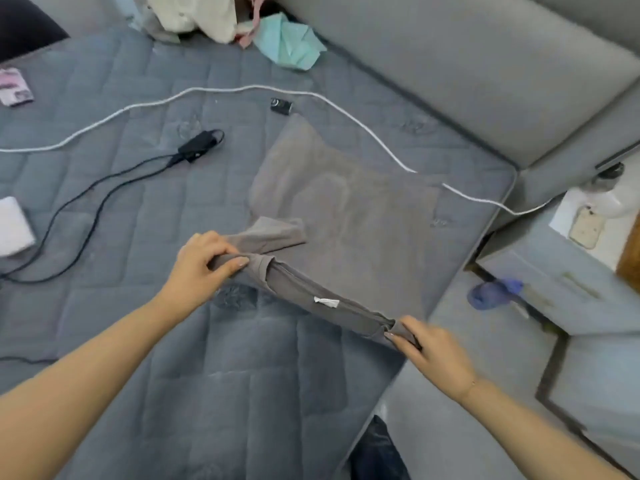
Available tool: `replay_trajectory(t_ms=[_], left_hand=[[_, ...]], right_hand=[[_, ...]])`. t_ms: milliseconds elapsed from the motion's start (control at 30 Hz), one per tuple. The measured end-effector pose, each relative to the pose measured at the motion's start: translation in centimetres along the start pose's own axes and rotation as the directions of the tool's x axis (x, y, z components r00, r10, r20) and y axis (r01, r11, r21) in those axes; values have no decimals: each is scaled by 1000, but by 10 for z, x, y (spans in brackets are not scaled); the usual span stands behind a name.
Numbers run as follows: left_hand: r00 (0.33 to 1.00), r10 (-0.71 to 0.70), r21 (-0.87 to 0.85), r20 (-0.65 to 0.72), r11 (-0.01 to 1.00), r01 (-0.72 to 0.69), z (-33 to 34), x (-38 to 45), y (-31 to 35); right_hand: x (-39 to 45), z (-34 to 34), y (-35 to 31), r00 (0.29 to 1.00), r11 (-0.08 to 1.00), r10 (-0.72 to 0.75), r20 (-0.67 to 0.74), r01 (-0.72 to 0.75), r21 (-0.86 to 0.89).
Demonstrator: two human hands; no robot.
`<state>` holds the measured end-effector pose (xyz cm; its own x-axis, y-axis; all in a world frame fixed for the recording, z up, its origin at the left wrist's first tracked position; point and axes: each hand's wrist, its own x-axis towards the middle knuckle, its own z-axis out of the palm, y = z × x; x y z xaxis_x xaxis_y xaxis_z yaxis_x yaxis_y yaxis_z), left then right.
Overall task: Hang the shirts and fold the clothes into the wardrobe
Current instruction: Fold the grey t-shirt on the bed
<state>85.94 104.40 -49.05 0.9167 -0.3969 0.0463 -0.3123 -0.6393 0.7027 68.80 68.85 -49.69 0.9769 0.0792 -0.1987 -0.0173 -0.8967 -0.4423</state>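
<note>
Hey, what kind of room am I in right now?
Most likely a bedroom: a quilted mattress against a padded headboard, a nightstand beside it, and a clothes pile on the bed.

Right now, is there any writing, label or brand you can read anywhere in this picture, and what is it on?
None can be read.
White tag inside the grey shirt: too small and blurred.
Pink packet at the mattress's far left: print blurred.
Small black device beside the white cable: markings unreadable.
</note>
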Motion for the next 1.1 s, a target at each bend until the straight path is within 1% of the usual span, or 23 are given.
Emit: replay_trajectory(t_ms=[67, 133, 200, 267, 300, 367, 433, 500, 567, 633, 700, 733, 767, 833, 900, 933, 1000, 1033, 1067, 1100], left_hand=[[998, -28, 52, 54, 998, 26, 36, -45, -56], [988, -40, 117, 149, 993, 23, 66, -91, -100], [965, 0, 214, 263, 975, -58, 89, -130, -136], [938, 57, 298, 341, 940, -166, 102, -156, -164], [930, 69, 333, 360, 922, -197, 105, -165, -175], [934, 71, 406, 351, 887, -220, 107, -178, -191], [945, 50, 472, 323, 857, -207, 107, -187, -198], [948, 7, 487, 318, 857, -169, 106, -193, -196], [945, -78, 475, 319, 876, -88, 106, -197, -184], [926, -216, 460, 308, 886, 54, 106, -202, -167], [906, -353, 423, 232, 876, 233, 112, -206, -145], [877, -440, 395, 191, 853, 342, 118, -208, -131], [835, -529, 372, 154, 814, 447, 126, -208, -117], [763, -644, 345, 62, 731, 589, 147, -207, -87], [719, -694, 320, -13, 679, 661, 172, -204, -55], [698, -716, 301, -18, 661, 687, 185, -202, -40], [638, -770, 257, 14, 619, 742, 215, -194, -13], [589, -807, 236, 36, 579, 780, 230, -188, -1], [521, -852, 206, 51, 519, 829, 244, -182, 10], [429, -901, 163, 63, 433, 887, 255, -175, 20]], right_hand=[[-15, 69, -3, 996, 997, -72, 52, 72, 3], [-28, 129, -5, 979, 984, -172, 112, 176, -27], [-38, 176, -5, 968, 975, -207, 141, 216, -54], [-47, 211, -6, 970, 980, -176, 169, 188, -58], [-50, 224, -7, 966, 981, -173, 193, 185, -50], [-56, 246, -12, 949, 975, -205, 239, 219, -35], [-58, 258, -20, 936, 970, -216, 277, 238, -47], [-58, 263, -25, 924, 972, -203, 325, 229, -45], [-58, 261, -25, 899, 973, -206, 388, 230, -15], [-60, 254, -22, 854, 971, -220, 472, 236, 27], [-62, 242, -17, 814, 976, -216, 539, 198, 92], [-62, 234, -14, 816, 977, -211, 539, 163, 137], [-61, 226, -10, 838, 975, -199, 509, 117, 188], [-56, 207, -1, 904, 958, -118, 410, -5, 286], [-47, 189, 10, 939, 917, -4, 343, -133, 377], [-40, 181, 16, 941, 885, 45, 335, -193, 424], [-23, 166, 34, 930, 814, 129, 344, -298, 498], [-13, 158, 45, 919, 785, 162, 359, -340, 517], [-3, 151, 57, 904, 759, 187, 385, -382, 527], [7, 143, 70, 881, 731, 209, 424, -429, 531]])
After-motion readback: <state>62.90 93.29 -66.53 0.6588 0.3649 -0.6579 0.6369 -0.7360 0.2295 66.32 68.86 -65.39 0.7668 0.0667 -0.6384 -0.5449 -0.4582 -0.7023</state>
